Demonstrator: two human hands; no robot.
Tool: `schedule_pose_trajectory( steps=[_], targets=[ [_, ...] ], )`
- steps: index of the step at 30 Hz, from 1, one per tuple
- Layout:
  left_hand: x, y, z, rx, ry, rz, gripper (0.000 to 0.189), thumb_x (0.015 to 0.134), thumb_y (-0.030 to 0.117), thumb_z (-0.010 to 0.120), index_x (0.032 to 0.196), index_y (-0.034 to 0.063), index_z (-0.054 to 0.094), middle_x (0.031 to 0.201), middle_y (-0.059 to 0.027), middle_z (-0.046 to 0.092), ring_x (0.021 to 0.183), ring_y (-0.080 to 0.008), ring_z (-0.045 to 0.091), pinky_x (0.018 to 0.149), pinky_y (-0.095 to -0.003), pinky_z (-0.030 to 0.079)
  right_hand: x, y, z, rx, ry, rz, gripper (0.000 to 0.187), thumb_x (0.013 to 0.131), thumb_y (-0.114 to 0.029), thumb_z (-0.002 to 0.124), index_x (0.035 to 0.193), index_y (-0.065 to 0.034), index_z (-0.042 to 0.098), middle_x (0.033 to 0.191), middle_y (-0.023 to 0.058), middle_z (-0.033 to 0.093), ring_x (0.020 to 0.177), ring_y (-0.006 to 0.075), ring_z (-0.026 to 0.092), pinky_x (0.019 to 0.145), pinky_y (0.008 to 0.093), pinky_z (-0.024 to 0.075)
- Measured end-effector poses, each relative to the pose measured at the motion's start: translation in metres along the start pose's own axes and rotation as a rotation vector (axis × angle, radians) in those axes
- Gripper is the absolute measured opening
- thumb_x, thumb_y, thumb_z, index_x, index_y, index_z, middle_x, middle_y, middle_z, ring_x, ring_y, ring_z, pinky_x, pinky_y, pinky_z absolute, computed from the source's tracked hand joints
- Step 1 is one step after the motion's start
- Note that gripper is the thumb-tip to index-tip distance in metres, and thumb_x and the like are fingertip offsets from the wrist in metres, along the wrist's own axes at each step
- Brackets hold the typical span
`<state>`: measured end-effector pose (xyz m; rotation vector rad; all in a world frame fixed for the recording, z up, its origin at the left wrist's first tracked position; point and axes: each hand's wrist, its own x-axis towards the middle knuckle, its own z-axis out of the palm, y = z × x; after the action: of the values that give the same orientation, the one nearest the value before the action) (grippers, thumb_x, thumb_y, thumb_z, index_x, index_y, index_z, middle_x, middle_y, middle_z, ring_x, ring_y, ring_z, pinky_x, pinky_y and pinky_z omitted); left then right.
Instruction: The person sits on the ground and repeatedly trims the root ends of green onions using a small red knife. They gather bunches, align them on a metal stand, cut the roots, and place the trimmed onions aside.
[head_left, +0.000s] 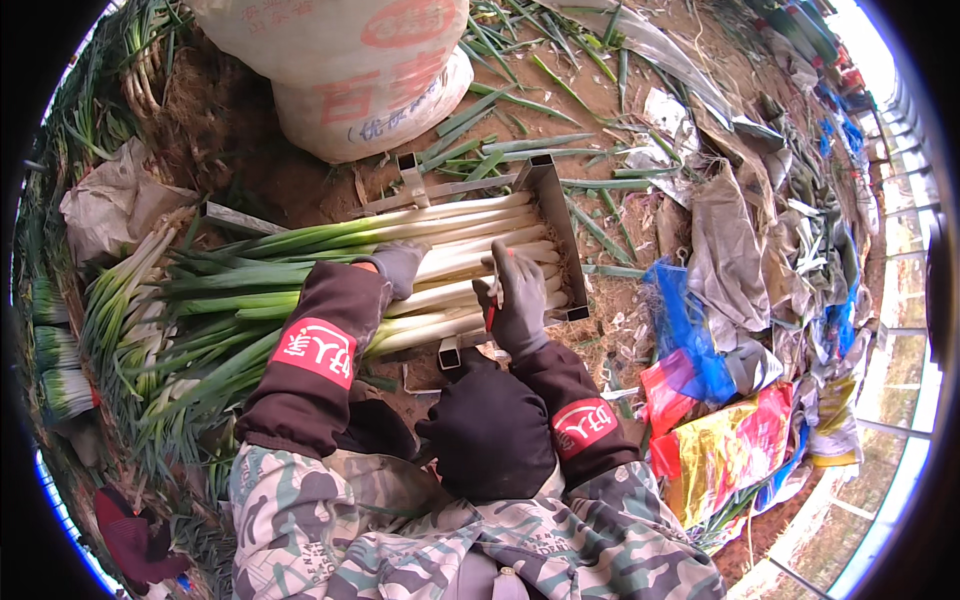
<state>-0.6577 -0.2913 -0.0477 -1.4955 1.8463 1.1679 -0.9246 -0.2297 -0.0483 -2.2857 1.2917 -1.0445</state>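
Note:
Several long green onions (465, 234) lie side by side in a metal frame (559, 217), their white shafts and roots towards its upright end plate on the right, their green leaves spreading left. My left hand (401, 264), in a grey glove, rests on the upper part of the white shafts; its fingers are partly hidden, so its grip is unclear. My right hand (514, 300), also gloved, is over the shafts nearer the roots. It holds a small red tool (491, 313), partly covered by the fingers, whose kind I cannot tell.
A large white woven sack (367, 82) stands beyond the frame. More green onions (135, 300) are piled at the left. Cut leaves (525, 142) litter the soil. Blue netting (686, 330), colourful plastic bags (731, 442) and a grey cloth (727, 247) lie at the right.

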Motion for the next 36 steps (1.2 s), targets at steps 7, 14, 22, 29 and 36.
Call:
schedule_pose_trajectory(
  steps=[7, 14, 22, 29, 36],
  targets=[
    [-0.015, -0.019, -0.003, 0.1, 0.125, 0.051, 0.091, 0.079, 0.022, 0.077, 0.165, 0.0126, 0.051, 0.146, -0.0263, 0.067, 0.135, -0.043, 0.064, 0.113, -0.0486, 0.052, 0.07, 0.047, 0.029, -0.137, -0.538, 0.449, 0.067, 0.099, -0.032, 0.075, 0.159, -0.013, 0.051, 0.128, 0.0227, 0.076, 0.113, 0.0454, 0.073, 0.098, 0.0516, 0.0576],
    [-0.1, -0.086, 0.006, 0.248, 0.381, -0.166, 0.112, 0.076, 0.085, 0.077, 0.154, 0.0059, 0.06, 0.144, -0.0197, 0.067, 0.14, -0.0364, 0.06, 0.116, -0.0484, 0.047, 0.062, 0.05, 0.031, -0.155, -0.482, 0.322, 0.064, 0.098, -0.033, 0.076, 0.155, -0.0128, 0.056, 0.119, 0.0249, 0.077, 0.108, 0.0453, 0.074, 0.094, 0.053, 0.0579],
    [-0.096, -0.081, 0.033, 0.238, 0.479, -0.119, 0.098, 0.083, 0.084, 0.072, 0.133, -0.0003, 0.072, 0.126, -0.0234, 0.075, 0.124, -0.0393, 0.069, 0.11, -0.0485, 0.052, 0.056, 0.055, 0.029, -0.19, -0.538, 0.333, 0.059, 0.098, -0.038, 0.076, 0.151, -0.0176, 0.06, 0.115, 0.0229, 0.079, 0.103, 0.0457, 0.076, 0.088, 0.0541, 0.0592],
    [-0.11, -0.1, 0.015, 0.261, 0.439, -0.044, 0.1, 0.085, 0.078, 0.075, 0.158, 0.0134, 0.058, 0.141, -0.0182, 0.07, 0.131, -0.0378, 0.064, 0.112, -0.0508, 0.047, 0.066, 0.068, 0.043, -0.223, -0.595, 0.385, 0.058, 0.101, -0.041, 0.072, 0.152, -0.0178, 0.059, 0.121, 0.0204, 0.078, 0.104, 0.0449, 0.076, 0.089, 0.0529, 0.0586],
    [-0.218, -0.231, 0.054, 0.403, 0.319, -0.403, 0.114, 0.075, 0.051, 0.085, 0.171, 0.0168, 0.034, 0.164, -0.0171, 0.051, 0.149, -0.0373, 0.051, 0.123, -0.0538, 0.036, 0.054, 0.072, 0.04, -0.101, -0.543, 0.388, 0.063, 0.1, -0.034, 0.075, 0.157, -0.0168, 0.054, 0.126, 0.0218, 0.078, 0.114, 0.0437, 0.075, 0.095, 0.0514, 0.0583]
  ],
)
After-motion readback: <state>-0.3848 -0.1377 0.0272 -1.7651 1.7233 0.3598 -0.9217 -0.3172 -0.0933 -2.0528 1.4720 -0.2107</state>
